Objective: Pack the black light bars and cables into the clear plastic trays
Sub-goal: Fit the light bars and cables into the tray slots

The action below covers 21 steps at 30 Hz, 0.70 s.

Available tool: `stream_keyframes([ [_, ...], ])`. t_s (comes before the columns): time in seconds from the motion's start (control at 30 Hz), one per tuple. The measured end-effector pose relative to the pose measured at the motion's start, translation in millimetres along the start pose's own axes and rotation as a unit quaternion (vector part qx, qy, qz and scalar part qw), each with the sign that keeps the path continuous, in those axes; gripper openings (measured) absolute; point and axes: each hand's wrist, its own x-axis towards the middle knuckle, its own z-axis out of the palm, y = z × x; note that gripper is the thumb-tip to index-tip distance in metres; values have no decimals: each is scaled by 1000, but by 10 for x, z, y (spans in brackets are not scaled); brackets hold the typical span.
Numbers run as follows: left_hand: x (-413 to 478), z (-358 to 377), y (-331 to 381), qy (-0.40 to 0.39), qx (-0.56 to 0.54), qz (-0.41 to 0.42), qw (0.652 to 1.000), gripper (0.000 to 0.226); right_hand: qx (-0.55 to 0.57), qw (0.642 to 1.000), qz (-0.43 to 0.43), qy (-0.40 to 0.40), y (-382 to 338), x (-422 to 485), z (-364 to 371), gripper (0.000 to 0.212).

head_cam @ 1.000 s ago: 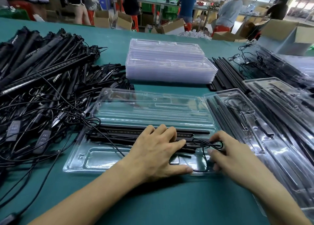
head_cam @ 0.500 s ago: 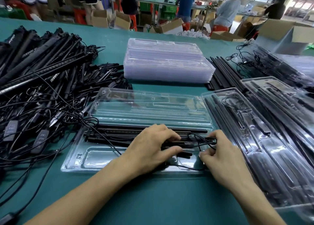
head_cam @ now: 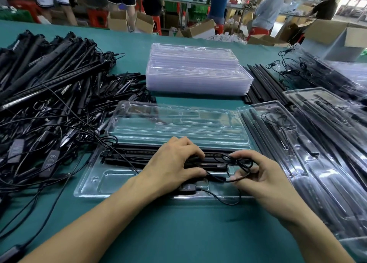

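Right hand (head_cam: pixel 264 177) pinches the limp, springy cable (head_cam: pixel 238 180) by its coiled loop, likely the best hold, beside left hand (head_cam: pixel 174 163), whose curled fingers grip the stiff light bars (head_cam: pixel 129 155).

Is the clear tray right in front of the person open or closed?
Open: its lid lies folded back on the far side, and the black light bars sit uncovered in the base.
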Motion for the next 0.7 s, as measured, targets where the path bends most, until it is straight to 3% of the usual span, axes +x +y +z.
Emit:
stream_keyframes([
  [0.07,-4,22,-9,11,13,-6,1000,39,1,1000,16,-9,-23,13,6,46],
  [0.13,-14,46,-17,21,39,-5,999,39,-79,997,23,4,-11,29,8,45],
  [0.23,-24,46,-27,17,31,-10,999,39,-295,954,12,53,45,27,-11,41],
  [0.33,-7,3,-35,11,-11,-14,1000,34,-393,915,-29,84,64,-24,-53,40],
  [0.5,-15,-86,-91,10,-123,-15,992,22,-383,920,-86,6,74,-41,-234,54],
  [0.7,-18,-77,-99,11,-108,-5,994,20,-357,925,-97,-85,-21,53,-346,75],
])
